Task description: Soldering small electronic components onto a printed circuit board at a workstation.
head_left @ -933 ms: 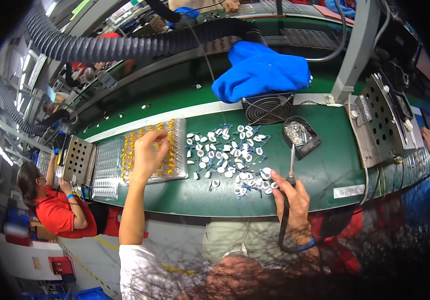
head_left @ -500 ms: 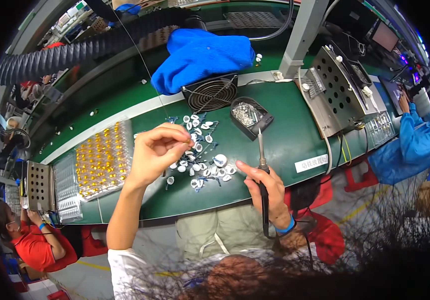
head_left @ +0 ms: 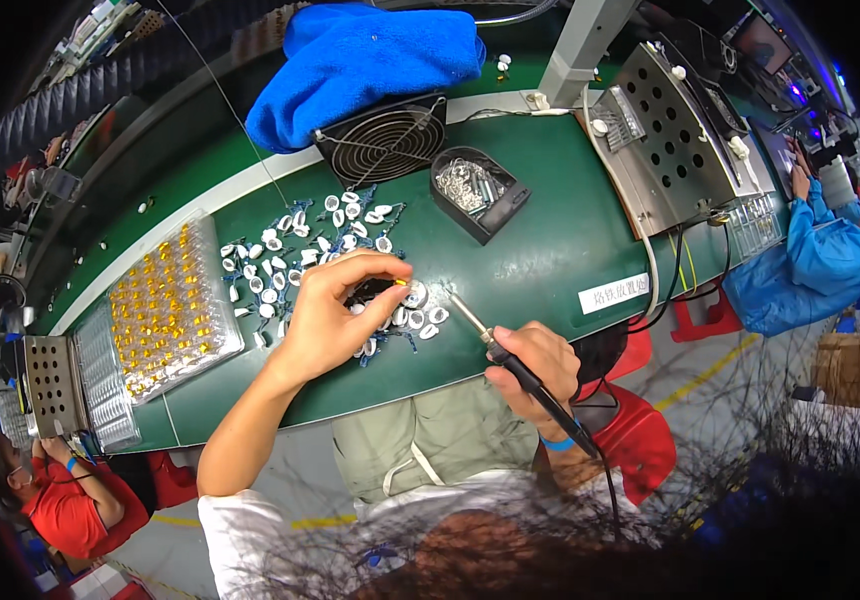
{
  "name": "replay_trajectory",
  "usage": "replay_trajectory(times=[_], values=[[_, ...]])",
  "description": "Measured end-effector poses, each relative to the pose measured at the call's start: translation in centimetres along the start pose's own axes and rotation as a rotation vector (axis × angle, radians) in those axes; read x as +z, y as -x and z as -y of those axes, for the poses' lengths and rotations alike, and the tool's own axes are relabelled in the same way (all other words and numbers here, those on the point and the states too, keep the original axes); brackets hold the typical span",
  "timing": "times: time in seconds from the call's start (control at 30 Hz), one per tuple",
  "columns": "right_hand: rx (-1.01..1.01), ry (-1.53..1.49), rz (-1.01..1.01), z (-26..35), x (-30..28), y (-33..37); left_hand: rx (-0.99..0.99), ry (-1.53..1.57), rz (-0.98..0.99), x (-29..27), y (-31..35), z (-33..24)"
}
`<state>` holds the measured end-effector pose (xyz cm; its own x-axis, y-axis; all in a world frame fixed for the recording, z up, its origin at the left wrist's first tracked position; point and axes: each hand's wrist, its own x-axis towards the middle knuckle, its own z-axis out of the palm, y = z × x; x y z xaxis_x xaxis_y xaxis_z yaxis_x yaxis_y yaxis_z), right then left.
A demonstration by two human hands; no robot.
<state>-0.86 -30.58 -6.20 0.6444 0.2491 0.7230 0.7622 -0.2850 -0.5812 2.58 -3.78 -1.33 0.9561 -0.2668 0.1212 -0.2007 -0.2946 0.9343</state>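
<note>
My left hand is closed in a pinch above the green bench. Between its thumb and forefinger shows a small yellow-gold part, mostly hidden by the fingertips. My right hand grips a soldering iron by its black handle. The iron's metal tip points up and left, just right of a small round silver-white piece on the bench, apart from my left fingertips. Many small white cup-shaped parts with blue wires lie scattered behind and beneath my left hand.
A clear tray of gold parts lies left. Behind stand a black fan under a blue cloth, and a black bin of metal pieces. A perforated metal box stands right. Co-workers sit at both sides.
The iron has swung from upright to slanting left, its tip now lower and nearer my left hand. My left hand has shifted right relative to the bench things. The whole view has shifted.
</note>
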Motion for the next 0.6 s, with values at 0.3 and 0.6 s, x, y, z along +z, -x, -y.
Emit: replay_trajectory(times=[0.3,0.6], values=[[0.039,0.109,0.1,0.26,0.47,-0.46,-0.072,0.131,-0.008,0.35,0.31,0.44],[0.019,0.085,0.115,0.14,0.61,-0.53,-0.028,0.131,-0.038,0.56,0.18,0.67]])
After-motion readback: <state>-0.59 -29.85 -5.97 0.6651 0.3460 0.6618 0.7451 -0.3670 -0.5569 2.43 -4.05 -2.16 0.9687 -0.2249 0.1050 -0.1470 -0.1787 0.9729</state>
